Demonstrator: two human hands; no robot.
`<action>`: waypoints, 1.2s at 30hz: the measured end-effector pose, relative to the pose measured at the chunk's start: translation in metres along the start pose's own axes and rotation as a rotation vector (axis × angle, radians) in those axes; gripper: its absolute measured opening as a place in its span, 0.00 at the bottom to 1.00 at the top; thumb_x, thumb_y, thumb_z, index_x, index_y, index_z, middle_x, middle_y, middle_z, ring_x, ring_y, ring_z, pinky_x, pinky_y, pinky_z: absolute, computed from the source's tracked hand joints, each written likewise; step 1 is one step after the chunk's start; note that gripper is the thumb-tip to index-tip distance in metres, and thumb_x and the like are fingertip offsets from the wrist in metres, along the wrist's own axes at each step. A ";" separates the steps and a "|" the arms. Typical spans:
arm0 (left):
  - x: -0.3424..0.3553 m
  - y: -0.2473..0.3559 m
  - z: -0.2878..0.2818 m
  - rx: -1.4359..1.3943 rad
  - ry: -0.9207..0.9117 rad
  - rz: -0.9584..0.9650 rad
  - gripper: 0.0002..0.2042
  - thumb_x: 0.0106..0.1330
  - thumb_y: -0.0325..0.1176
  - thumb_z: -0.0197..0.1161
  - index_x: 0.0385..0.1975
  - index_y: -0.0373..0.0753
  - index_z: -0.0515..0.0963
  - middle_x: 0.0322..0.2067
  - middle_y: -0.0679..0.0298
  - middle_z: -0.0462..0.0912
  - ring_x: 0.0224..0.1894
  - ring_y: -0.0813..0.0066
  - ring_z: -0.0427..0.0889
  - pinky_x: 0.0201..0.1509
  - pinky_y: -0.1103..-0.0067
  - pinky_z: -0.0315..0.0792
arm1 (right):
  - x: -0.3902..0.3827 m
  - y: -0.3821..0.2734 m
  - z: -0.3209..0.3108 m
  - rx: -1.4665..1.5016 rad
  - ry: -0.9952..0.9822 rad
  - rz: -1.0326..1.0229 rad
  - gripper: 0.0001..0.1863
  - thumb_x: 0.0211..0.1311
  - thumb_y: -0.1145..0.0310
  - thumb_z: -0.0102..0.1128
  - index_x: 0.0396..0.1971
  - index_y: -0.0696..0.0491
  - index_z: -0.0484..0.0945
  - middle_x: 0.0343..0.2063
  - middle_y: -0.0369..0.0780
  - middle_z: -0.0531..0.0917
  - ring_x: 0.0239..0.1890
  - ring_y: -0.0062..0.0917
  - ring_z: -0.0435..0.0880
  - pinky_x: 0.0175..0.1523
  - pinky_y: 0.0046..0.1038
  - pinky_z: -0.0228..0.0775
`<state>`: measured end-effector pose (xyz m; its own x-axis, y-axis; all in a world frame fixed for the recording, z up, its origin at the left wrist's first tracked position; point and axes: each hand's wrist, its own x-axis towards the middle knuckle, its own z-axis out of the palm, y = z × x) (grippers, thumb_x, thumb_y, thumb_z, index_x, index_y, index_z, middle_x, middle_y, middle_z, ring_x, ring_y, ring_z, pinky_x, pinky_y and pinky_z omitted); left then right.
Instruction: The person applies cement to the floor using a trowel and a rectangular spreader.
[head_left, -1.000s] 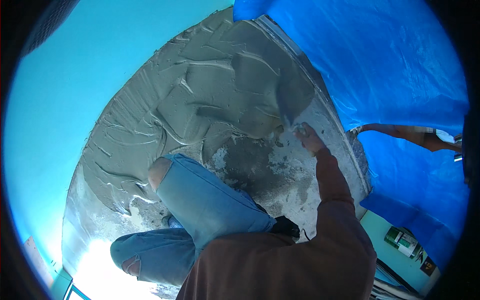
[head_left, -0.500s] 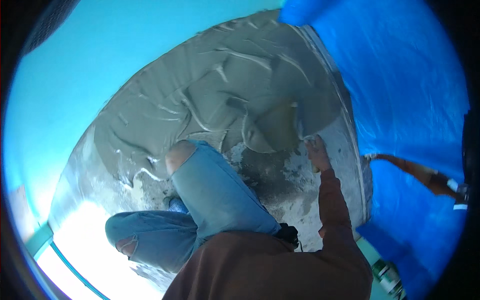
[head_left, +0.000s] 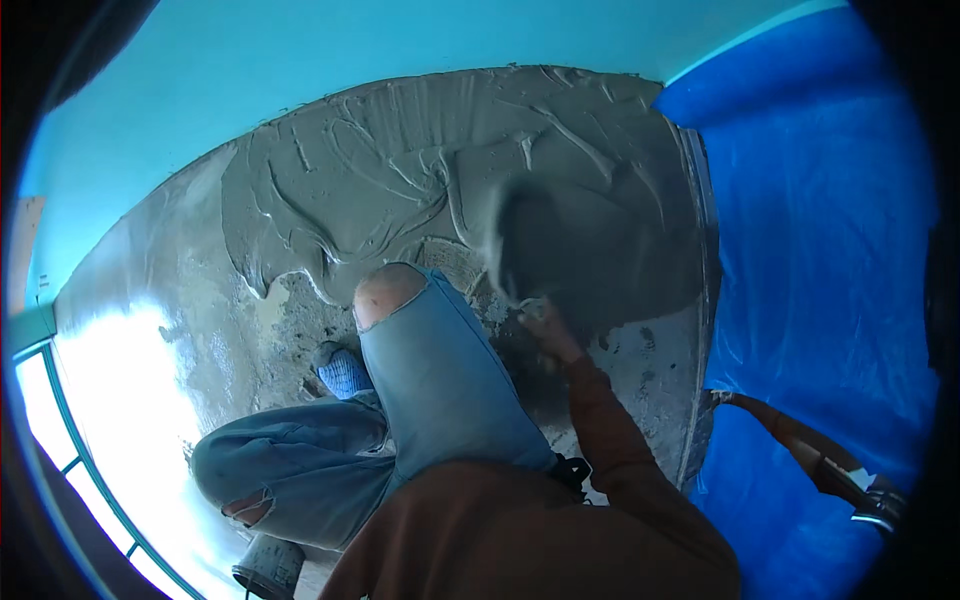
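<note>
My right hand [head_left: 553,332] is closed around the handle end of a trowel [head_left: 504,258], whose blade is smeared by motion. The blade lies against wet grey mortar [head_left: 330,165] spread over the floor, in front of my raised knee and a little right of it. To the right of the blade the mortar looks smoother; further left and beyond it, ridges and swirls stand up. Bare rough floor [head_left: 650,385] shows below the mortar's near edge. My left hand is out of sight.
A teal wall [head_left: 400,40] borders the mortar at the far side. Blue plastic sheeting [head_left: 820,220] covers the right, with a brown object with a metal end [head_left: 800,445] on it. A grey bucket [head_left: 268,565] stands behind my bent left leg. My foot [head_left: 342,372] rests near the mortar.
My right hand has swept the trowel leftward over the mortar, leaving a smoother patch on the right. The view has turned and shifted, bringing the bucket into sight.
</note>
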<state>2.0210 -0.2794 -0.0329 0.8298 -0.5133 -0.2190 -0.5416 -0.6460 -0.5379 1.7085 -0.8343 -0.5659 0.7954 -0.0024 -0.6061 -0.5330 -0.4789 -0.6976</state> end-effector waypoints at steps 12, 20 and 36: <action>-0.249 0.119 0.153 -0.801 -0.614 -0.369 0.39 0.67 0.47 0.72 0.76 0.46 0.64 0.73 0.53 0.69 0.75 0.53 0.67 0.78 0.59 0.60 | 0.009 -0.098 -0.023 0.199 0.050 0.147 0.40 0.69 0.57 0.68 0.72 0.63 0.61 0.44 0.44 0.83 0.29 0.25 0.82 0.36 0.29 0.78; -0.466 0.259 0.165 -1.736 -0.488 -1.031 0.28 0.78 0.40 0.62 0.75 0.42 0.67 0.64 0.56 0.78 0.62 0.68 0.79 0.66 0.71 0.73 | 0.102 -0.050 0.052 -0.177 -0.017 -0.109 0.49 0.67 0.60 0.70 0.77 0.66 0.51 0.52 0.51 0.81 0.24 0.27 0.82 0.28 0.31 0.76; -0.493 0.396 -0.005 -1.495 0.284 -1.602 0.34 0.79 0.57 0.51 0.67 0.29 0.72 0.64 0.47 0.77 0.67 0.56 0.76 0.75 0.63 0.63 | 0.113 -0.156 -0.015 0.018 0.099 -0.028 0.48 0.66 0.57 0.70 0.77 0.62 0.53 0.35 0.39 0.79 0.22 0.21 0.76 0.26 0.27 0.72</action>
<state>1.3971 -0.2850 -0.1340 0.5939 0.7805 -0.1951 0.5831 -0.2505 0.7728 1.8860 -0.7734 -0.5202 0.8343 -0.0760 -0.5461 -0.5143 -0.4643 -0.7211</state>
